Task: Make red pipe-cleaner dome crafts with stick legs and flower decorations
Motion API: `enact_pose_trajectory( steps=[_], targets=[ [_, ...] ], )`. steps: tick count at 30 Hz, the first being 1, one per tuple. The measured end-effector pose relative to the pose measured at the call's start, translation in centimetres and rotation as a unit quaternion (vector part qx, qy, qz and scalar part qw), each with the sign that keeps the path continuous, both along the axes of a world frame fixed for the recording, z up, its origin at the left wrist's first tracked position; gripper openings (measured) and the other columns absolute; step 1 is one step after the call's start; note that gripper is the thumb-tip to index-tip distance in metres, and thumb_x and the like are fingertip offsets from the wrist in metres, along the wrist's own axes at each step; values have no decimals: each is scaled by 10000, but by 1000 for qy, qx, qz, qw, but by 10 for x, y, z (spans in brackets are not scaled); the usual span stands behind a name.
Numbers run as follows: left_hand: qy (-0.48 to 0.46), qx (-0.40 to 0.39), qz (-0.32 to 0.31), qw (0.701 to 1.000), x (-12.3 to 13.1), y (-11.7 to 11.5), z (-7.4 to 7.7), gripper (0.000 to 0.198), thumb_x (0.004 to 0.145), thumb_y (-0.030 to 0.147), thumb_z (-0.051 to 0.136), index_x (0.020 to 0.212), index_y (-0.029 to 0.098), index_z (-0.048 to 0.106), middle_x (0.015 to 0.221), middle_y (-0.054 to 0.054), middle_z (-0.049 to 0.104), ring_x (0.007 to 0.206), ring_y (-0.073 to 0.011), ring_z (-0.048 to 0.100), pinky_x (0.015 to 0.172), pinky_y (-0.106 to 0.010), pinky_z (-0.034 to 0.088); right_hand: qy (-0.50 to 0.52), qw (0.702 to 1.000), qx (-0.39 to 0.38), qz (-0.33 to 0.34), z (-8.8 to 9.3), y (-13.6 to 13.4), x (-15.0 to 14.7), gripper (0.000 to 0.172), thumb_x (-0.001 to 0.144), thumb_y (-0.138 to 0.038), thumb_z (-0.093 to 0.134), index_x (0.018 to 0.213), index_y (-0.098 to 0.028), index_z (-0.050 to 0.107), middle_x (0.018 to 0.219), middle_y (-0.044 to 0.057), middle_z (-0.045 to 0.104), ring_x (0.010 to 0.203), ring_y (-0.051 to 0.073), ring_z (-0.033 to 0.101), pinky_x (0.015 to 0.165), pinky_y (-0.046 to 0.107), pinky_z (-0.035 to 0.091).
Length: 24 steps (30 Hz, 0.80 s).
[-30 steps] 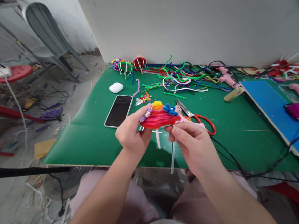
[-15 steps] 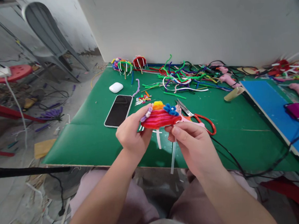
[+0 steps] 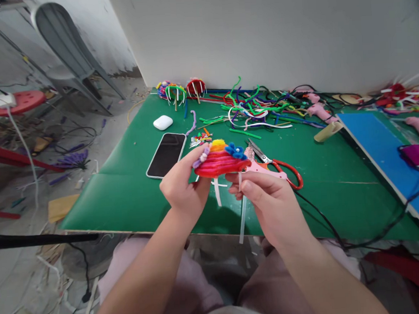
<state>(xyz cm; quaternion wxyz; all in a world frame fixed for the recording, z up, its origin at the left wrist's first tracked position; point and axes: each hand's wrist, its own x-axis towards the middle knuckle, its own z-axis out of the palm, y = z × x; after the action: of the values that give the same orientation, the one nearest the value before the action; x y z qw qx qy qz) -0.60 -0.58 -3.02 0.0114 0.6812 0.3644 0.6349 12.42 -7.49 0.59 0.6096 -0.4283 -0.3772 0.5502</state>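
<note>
A dome of pipe cleaners, banded red, pink, orange and yellow, is in my left hand, thumb on its near-left side. Lilac and white blossoms and a blue flower decorate it. White strips dangle from its red rim, one of them a short strip in the middle. My right hand has thumb and fingers closed at another white strip under the right end. Below those fingers shows a translucent stick; whether they touch it I cannot tell. Partly behind my right hand lies a pink glue gun.
Red-handled scissors lie beyond my right hand, and a phone beyond my left. A white case, loose pipe cleaners and finished domes occupy the back. A blue board and cables are on the right.
The dome has shifted slightly left with my left hand. A gap has opened between its right rim and my right fingers, showing the white strip there. The translucent stick has stayed put.
</note>
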Motion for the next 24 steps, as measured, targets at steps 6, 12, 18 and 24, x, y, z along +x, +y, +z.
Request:
enact_pose_trajectory(
  steps=[6,12,18,24],
  targets=[
    [-14,-7,-9,1000,-1,1,-1,344,759,204,650,1098,247,610,985,19,698,850,-142,668,763,-231,544,-63,996,25,-56,0,-1,0,88,766,-323,664,768,-276,738,718,-11,696,656,119,604,567,233,481],
    [-6,-1,-10,1000,1,1,-1,338,762,215,641,1098,243,612,987,9,700,830,-159,673,735,-250,551,-62,994,13,-87,2,-1,-1,54,704,-295,720,734,-250,723,637,-10,674,571,119,603,448,208,440],
    [-3,11,-14,1000,2,1,-2,342,753,207,645,1092,231,613,989,8,699,836,-147,672,747,-229,543,-51,995,3,-81,2,-3,0,32,703,-274,722,725,-256,707,605,-29,666,515,92,584,382,167,397],
    [9,9,-11,1000,2,1,-3,324,769,235,634,1092,232,608,1002,13,696,836,-151,673,740,-241,549,-50,996,-7,-77,4,-2,-1,55,701,-283,718,711,-236,691,608,-29,663,448,73,530,372,179,391]
  ],
)
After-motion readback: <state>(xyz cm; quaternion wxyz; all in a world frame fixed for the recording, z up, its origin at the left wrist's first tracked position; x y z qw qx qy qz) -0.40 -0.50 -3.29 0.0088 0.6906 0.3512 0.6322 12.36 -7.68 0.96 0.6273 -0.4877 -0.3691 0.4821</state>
